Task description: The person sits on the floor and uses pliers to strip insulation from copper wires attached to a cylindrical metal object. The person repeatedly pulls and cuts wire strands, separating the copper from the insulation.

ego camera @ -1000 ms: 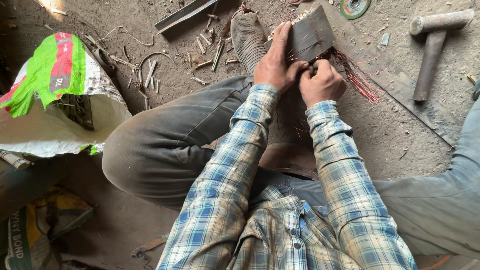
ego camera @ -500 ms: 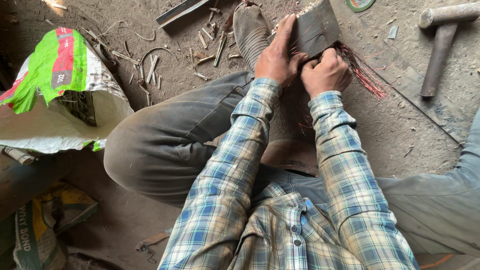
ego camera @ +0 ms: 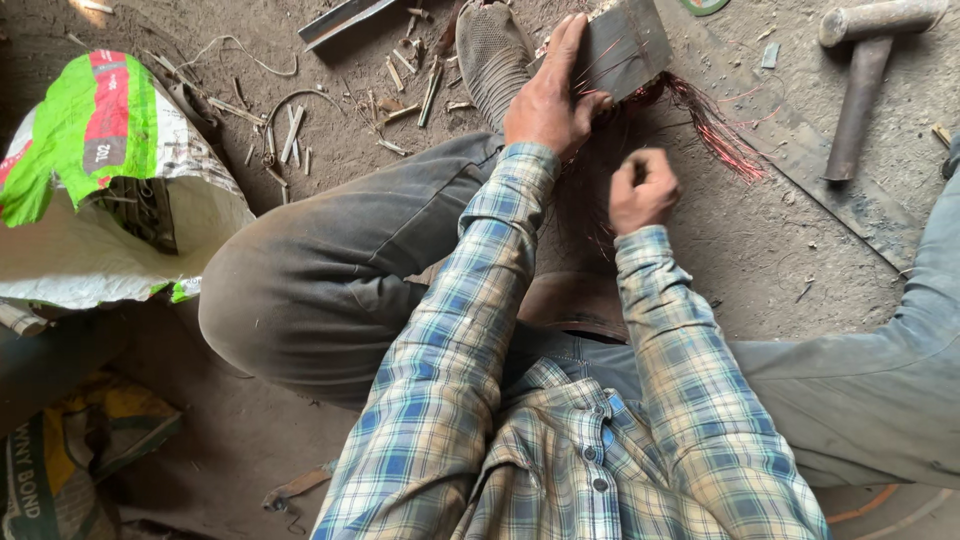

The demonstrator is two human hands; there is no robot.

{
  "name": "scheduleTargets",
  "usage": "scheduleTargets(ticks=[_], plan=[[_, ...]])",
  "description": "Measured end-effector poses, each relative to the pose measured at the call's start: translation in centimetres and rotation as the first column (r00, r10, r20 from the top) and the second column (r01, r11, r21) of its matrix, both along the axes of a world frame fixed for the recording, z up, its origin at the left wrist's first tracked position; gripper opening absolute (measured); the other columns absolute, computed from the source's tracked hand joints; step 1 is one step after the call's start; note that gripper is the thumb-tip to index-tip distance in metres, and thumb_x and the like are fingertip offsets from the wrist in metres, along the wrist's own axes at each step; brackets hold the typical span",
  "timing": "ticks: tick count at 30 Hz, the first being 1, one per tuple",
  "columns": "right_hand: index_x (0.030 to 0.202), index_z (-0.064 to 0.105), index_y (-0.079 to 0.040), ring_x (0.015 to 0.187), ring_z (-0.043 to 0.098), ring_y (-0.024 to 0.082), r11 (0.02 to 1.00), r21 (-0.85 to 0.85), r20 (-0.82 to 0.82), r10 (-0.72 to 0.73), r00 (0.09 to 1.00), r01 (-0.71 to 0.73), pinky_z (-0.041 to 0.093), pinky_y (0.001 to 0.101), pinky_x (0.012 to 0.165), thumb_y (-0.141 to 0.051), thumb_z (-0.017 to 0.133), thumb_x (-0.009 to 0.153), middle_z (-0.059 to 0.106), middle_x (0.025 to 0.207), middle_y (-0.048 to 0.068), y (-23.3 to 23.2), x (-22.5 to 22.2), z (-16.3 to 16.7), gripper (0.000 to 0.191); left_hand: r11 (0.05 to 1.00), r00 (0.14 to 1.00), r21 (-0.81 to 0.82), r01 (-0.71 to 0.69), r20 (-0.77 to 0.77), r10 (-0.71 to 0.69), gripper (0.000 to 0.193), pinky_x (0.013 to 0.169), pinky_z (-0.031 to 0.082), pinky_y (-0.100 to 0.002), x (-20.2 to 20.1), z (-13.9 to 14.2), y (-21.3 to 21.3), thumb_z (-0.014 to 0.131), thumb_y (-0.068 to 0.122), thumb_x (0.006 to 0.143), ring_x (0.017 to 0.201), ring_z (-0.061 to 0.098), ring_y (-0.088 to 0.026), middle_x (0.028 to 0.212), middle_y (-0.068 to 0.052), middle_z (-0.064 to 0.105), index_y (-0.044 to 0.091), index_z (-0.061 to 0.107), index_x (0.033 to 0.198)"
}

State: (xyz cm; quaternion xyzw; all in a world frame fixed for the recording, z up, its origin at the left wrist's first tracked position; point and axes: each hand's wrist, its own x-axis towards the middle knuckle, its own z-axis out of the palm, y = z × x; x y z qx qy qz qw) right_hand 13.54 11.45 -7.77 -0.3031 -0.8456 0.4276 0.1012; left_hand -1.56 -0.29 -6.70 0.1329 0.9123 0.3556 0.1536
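Observation:
My left hand grips a dark grey metal block from which thin red copper wires fan out to the right. The block rests on the dirt floor beside my foot in a grey shoe. My right hand is closed in a fist just below the block, pinching fine red wire strands that run up to it. Both sleeves are blue and cream plaid. My left knee in dusty dark trousers is bent up at the left.
A hammer lies at the upper right on a flat metal strip. A green and white sack sits at the left. Small metal scraps litter the floor; a metal bar lies at the top.
My right hand has drawn away from the block, down toward me, pulling wire strands. My left hand stays on the block.

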Motion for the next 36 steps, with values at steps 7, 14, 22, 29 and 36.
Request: scheduleTargets(ticks=[7, 14, 22, 29, 36], plan=[[0.1, 0.076, -0.003, 0.068, 0.065, 0.009, 0.991, 0.091, 0.136, 0.088, 0.987, -0.101, 0.051, 0.0269, 0.064, -0.014, 0.077, 0.094, 0.072, 0.079, 0.004, 2.3, -3.5, 0.2, 0.012, 0.999, 1.0, 0.048, -0.005, -0.009, 0.005, 0.107, 0.095, 0.06, -0.043, 0.0, 0.6, -0.3, 0.089, 0.036, 0.079, 0.118, 0.07, -0.032, 0.164, 0.004, 0.038, 0.033, 0.019, 0.16], [0.104, 0.068, -0.005, 0.077, 0.064, 0.017, 0.856, -0.492, 0.017, 0.188, 0.982, -0.156, 0.053, 0.0347, 0.071, -0.004, 0.07, 0.097, 0.073, 0.093, 0.006, 1.6, 0.5, 1.5, 0.007, 1.0, 0.999, 0.012, -0.025, 0.026, 0.024, 0.105, 0.091, 0.061, -0.043, 0.2, 0.8, -0.4, 0.089, 0.037, 0.08, 0.113, 0.073, -0.031, 0.163, 0.007, 0.043, 0.035, 0.021, 0.159], [0.094, 0.072, -0.008, 0.095, 0.07, 0.033, 0.776, 0.109, 0.104, 0.613, 0.783, -0.621, 0.056, 0.0435, 0.083, -0.005, 0.074, 0.085, 0.074, 0.096, 0.011, 0.2, 3.1, 7.5, 0.01, 0.999, 0.997, -0.045, -0.021, 0.073, 0.025, 0.102, 0.086, 0.062, -0.042, -0.1, 0.6, -0.3, 0.088, 0.044, 0.079, 0.107, 0.075, -0.03, 0.16, 0.006, 0.047, 0.038, 0.023, 0.158], [0.092, 0.07, -0.01, 0.098, 0.072, 0.03, 0.657, 0.297, 0.071, 0.708, 0.703, -0.693, 0.057, 0.0447, 0.09, 0.0, 0.065, 0.083, 0.074, 0.094, 0.009, -1.2, 5.1, 9.8, 0.014, 0.998, 0.996, -0.044, -0.034, -0.082, 0.03, 0.097, 0.089, 0.062, -0.042, 0.4, 0.1, -0.5, 0.086, 0.045, 0.082, 0.113, 0.073, -0.029, 0.155, 0.006, 0.052, 0.038, 0.026, 0.158], [0.09, 0.074, -0.011, 0.08, 0.072, 0.028, 0.664, 0.191, 0.118, 0.716, 0.689, -0.723, 0.057, 0.0408, 0.074, -0.01, 0.072, 0.084, 0.074, 0.082, 0.01, -1.0, 10.6, 16.1, 0.006, 0.992, 0.986, -0.091, -0.093, -0.149, 0.079, 0.086, 0.072, 0.062, -0.041, 0.6, 3.1, -0.1, 0.078, 0.04, 0.086, 0.089, 0.076, -0.027, 0.147, -0.005, 0.06, 0.029, 0.029, 0.155]])
